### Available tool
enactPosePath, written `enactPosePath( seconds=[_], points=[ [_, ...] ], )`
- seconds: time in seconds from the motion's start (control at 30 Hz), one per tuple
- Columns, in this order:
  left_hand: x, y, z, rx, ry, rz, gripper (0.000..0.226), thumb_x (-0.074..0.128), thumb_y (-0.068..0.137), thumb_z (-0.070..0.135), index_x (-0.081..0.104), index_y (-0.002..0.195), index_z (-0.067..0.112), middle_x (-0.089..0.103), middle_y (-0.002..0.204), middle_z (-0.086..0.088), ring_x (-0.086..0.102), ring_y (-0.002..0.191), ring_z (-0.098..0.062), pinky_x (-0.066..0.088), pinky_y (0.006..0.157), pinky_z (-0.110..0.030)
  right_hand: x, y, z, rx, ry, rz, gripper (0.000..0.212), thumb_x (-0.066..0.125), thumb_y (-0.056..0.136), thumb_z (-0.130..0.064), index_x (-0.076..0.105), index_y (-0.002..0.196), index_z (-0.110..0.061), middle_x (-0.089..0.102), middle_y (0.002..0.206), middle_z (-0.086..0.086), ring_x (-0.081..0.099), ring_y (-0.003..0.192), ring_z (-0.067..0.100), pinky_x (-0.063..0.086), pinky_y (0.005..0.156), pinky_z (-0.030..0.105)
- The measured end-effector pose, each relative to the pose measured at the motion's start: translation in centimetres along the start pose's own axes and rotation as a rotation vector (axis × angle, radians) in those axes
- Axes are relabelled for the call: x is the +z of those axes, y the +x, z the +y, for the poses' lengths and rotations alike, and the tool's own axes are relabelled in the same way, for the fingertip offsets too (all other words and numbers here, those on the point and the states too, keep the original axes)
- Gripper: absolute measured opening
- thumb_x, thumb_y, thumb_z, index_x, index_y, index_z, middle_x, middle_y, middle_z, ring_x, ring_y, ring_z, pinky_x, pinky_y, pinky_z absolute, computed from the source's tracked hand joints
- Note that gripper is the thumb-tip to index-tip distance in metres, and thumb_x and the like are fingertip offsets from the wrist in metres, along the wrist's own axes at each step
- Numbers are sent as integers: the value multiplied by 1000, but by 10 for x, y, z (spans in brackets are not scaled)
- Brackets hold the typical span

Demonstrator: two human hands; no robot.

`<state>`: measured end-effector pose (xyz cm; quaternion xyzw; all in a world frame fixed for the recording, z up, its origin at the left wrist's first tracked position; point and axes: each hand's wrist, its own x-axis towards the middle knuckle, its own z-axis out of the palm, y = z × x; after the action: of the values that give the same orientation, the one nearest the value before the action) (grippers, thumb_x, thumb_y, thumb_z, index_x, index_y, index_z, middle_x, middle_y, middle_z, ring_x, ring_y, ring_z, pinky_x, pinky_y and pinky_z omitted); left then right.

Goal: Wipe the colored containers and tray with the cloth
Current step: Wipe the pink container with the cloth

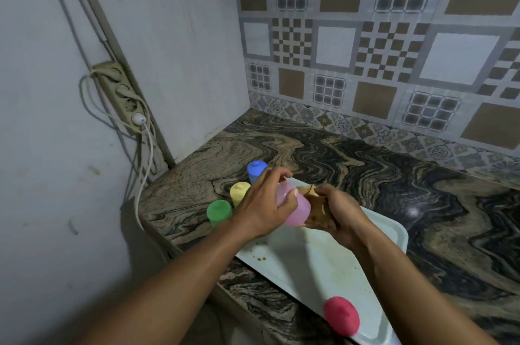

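My left hand [264, 204] grips a pink container [295, 209], tilted on its side above the pale tray [323, 266]. My right hand [337, 212] presses a brown cloth [315, 204] against the pink container's end. A red container [341, 315] stands on the tray's near end. On the counter to the left of the tray stand a blue container [255, 170], a yellow container [239, 193] and a green container [219, 211]. The tray carries brown specks and stains.
The marbled counter [394, 176] runs back to a patterned tile wall. A power strip [121, 94] with a plugged-in white cable hangs on the left wall, above the counter's left edge. The tray overhangs the counter's front edge.
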<state>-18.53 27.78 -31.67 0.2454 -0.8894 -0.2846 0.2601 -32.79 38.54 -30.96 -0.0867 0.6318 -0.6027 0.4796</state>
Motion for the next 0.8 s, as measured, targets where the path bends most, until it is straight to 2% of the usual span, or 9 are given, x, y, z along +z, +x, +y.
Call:
enactPosePath(
  seconds=[0.07, 0.13, 0.2, 0.3, 0.33, 0.43, 0.57, 0.67, 0.8],
  points=[
    [-18, -9, -17, -41, 44, 9, 44, 56, 81, 58, 52, 114, 29, 59, 112, 7, 58, 101, -14, 50, 88, -36, 10, 5, 3, -12, 17, 61, 30, 48, 95, -18, 71, 105, -2, 77, 89, 19, 70, 75, 33, 57, 77, 46],
    [-33, -22, -37, -83, 71, 12, 45, 66, 77, 61, 54, 108, 30, 62, 106, 11, 59, 96, -12, 50, 85, -35, 24, 5, 9, 14, 34, 49, 28, 45, 98, -18, 70, 101, -5, 77, 81, 15, 71, 76, 33, 57, 81, 46],
    [-44, -38, -56, -147, 70, -15, 52, 72, 73, 64, 54, 110, 33, 62, 108, 15, 59, 98, -9, 49, 84, -32, 45, 3, 20, 47, 41, 32, 29, 45, 100, -20, 70, 103, -5, 77, 87, 17, 72, 84, 36, 58, 86, 50],
    [-61, -63, -81, -219, 51, -39, 57, 77, 70, 61, 50, 114, 37, 62, 110, 12, 59, 101, -11, 51, 82, -35, 81, -3, 41, 102, 18, 8, 31, 45, 102, -20, 71, 95, -4, 77, 78, 17, 71, 74, 34, 59, 67, 41],
    [-66, -71, -88, -229, 55, -40, 58, 78, 70, 59, 49, 115, 38, 62, 110, 10, 59, 102, -12, 52, 81, -36, 92, -5, 49, 120, 10, 5, 32, 45, 102, -19, 71, 93, -3, 76, 77, 18, 71, 73, 34, 58, 65, 39],
    [-81, -94, -114, -276, 40, -50, 64, 79, 71, 54, 47, 123, 35, 61, 116, 7, 59, 105, -13, 53, 83, -36, 122, -6, 72, 160, -7, 28, 31, 47, 103, -23, 69, 100, -1, 76, 82, 20, 71, 80, 37, 58, 70, 42],
    [-88, -112, -143, -305, 48, -80, 68, 78, 70, 54, 44, 126, 36, 60, 119, 7, 59, 105, -15, 55, 82, -37, 146, -6, 95, 194, 3, 66, 25, 50, 102, -24, 65, 105, -5, 74, 100, 21, 70, 95, 39, 57, 88, 49],
    [-82, -116, -158, -310, 75, -88, 70, 81, 70, 49, 42, 127, 36, 58, 124, 4, 55, 111, -17, 52, 86, -35, 154, -8, 107, 198, 27, 99, 17, 51, 102, -24, 61, 99, -10, 72, 102, 17, 69, 95, 35, 55, 81, 42],
    [-69, -122, -171, -343, 64, -119, 76, 84, 73, 42, 40, 134, 33, 52, 133, 0, 52, 118, -20, 48, 91, -34, 153, -11, 119, 172, 39, 173, 13, 53, 101, -24, 58, 98, -12, 69, 105, 17, 67, 96, 34, 54, 76, 39]
  ],
)
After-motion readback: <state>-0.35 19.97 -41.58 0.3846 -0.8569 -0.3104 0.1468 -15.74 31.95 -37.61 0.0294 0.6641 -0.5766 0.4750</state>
